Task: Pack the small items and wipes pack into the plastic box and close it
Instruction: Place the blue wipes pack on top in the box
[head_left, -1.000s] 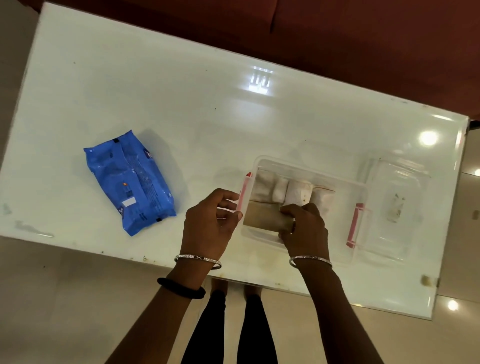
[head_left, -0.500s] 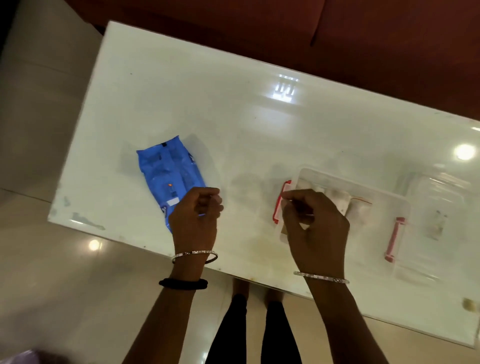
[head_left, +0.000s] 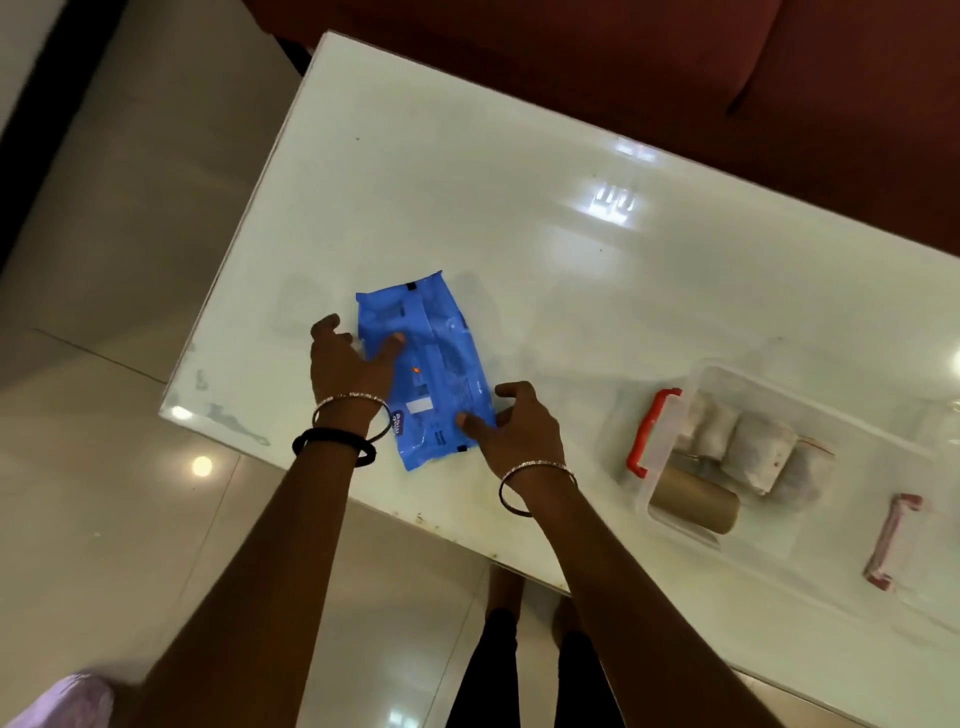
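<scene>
Flanking the blue pack (head_left: 434, 369) on the table (head_left: 519, 218), left hand (head_left: 347, 358) and right hand (head_left: 517, 428) touch it with fingers spread; the open box (head_left: 737, 467) sits well right.

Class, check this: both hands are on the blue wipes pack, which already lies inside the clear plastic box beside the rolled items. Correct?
Not quite. The head view shows the blue wipes pack lying on the white table, left of the clear plastic box. Both the left hand and right hand are on it.
</scene>
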